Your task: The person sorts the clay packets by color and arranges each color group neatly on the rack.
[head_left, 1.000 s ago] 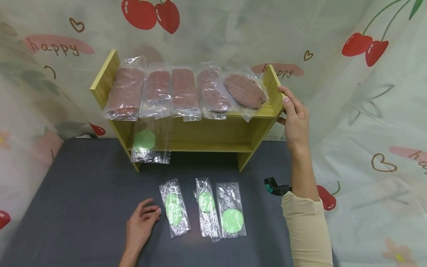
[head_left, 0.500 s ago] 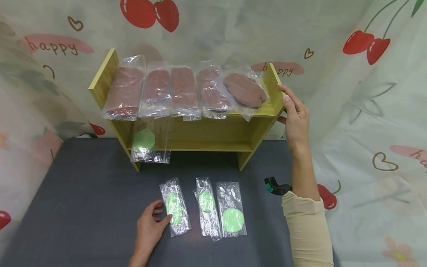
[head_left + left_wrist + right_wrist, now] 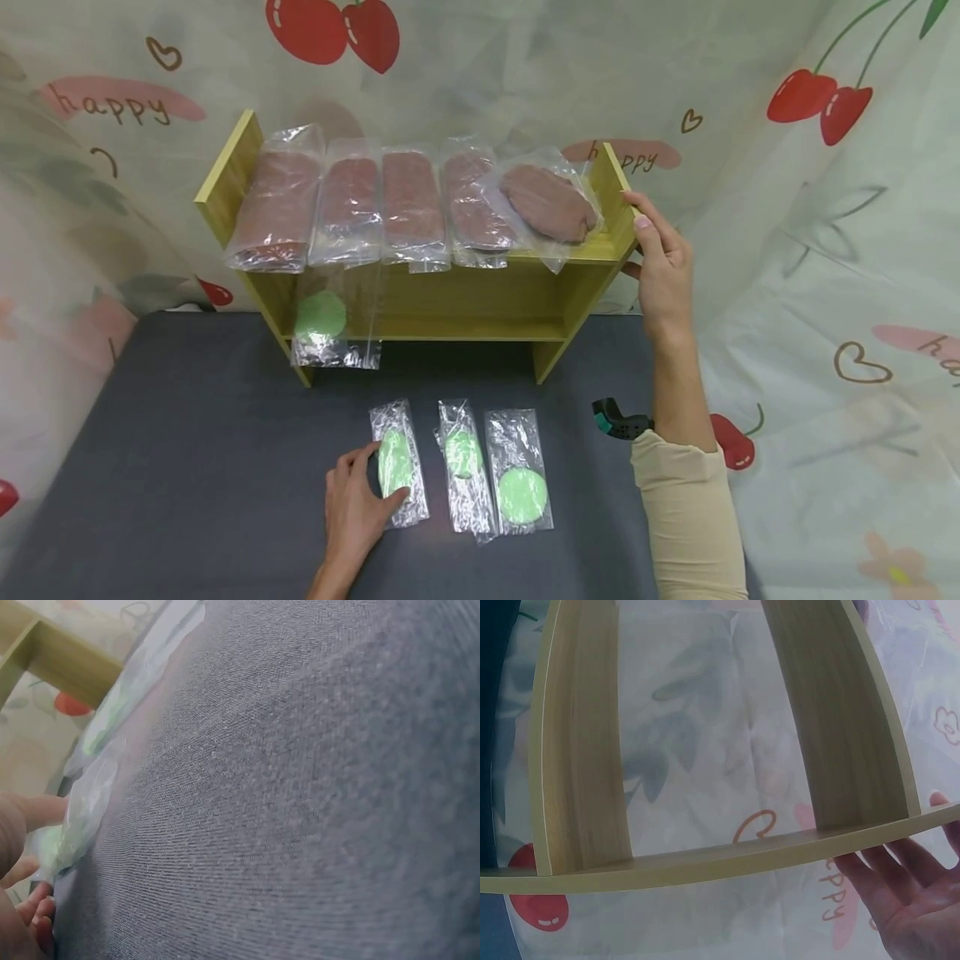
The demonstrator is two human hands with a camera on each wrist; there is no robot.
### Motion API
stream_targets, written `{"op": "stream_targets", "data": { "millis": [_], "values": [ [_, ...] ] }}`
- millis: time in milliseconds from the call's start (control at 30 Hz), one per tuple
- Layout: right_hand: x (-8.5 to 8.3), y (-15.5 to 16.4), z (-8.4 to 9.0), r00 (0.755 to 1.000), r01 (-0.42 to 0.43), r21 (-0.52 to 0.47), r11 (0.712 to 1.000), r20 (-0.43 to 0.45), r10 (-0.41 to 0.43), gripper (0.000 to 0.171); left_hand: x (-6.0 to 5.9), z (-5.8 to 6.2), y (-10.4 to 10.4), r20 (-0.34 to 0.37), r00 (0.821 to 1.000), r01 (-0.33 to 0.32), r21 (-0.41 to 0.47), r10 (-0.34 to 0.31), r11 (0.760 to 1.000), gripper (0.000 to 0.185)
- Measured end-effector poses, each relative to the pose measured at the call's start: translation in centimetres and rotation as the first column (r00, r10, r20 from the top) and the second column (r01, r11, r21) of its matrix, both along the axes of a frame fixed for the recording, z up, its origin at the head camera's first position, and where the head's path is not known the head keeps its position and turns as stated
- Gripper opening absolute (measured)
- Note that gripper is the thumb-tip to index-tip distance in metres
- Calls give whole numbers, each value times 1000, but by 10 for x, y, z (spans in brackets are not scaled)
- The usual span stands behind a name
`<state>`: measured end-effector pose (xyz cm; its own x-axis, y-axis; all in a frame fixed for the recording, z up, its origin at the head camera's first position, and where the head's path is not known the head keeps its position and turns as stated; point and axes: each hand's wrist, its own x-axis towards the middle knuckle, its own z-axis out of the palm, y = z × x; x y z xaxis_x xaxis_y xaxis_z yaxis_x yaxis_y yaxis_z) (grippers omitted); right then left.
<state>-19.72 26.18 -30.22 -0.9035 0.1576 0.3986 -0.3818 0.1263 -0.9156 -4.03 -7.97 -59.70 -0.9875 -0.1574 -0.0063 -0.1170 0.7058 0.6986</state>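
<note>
My left hand [image 3: 354,504] spans the leftmost small clear plastic bag [image 3: 395,462], which has a green disc inside, on the dark table. Its thumb and fingers pinch the bag from both sides; the left wrist view shows the bag [image 3: 88,802] bulging up between them. Up at the right, my right hand [image 3: 664,271] grips the right side panel of a small yellow wooden shelf [image 3: 480,304], thumb in front and fingers behind. In the right wrist view, fingers [image 3: 885,874] lie along the panel's edge.
Two more bags with green discs, one in the middle [image 3: 462,458] and one at right [image 3: 522,496], lie beside it. Several bags of brown slabs [image 3: 412,196] line the shelf top. Another green-disc bag [image 3: 321,315] hangs over the lower board. A patterned curtain [image 3: 480,75] stands behind.
My left hand has moved right, from beside the leftmost bag to around it, and now pinches it. The bag has turned slightly and narrowed. My right hand stays on the shelf.
</note>
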Motion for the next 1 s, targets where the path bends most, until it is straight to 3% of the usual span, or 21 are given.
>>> {"op": "stream_targets", "data": {
  "millis": [467,667,833,1000],
  "values": [
    [-1,-1,-1,1000,3,-6,1000,-3,-3,34,-2,-4,-3,-157,984,79,-49,-85,996,81],
    [0,-1,-2,1000,10,-4,1000,4,-10,34,-5,-4,-10,-142,984,118,79,-106,990,71],
    [1,-3,-2,1000,15,2,1000,10,-15,34,-6,-2,-14,-102,989,130,238,-108,962,60],
    [0,-3,-1,1000,23,-8,1000,9,-23,35,-4,0,-15,-60,992,123,311,-109,942,53]
  ]
}}
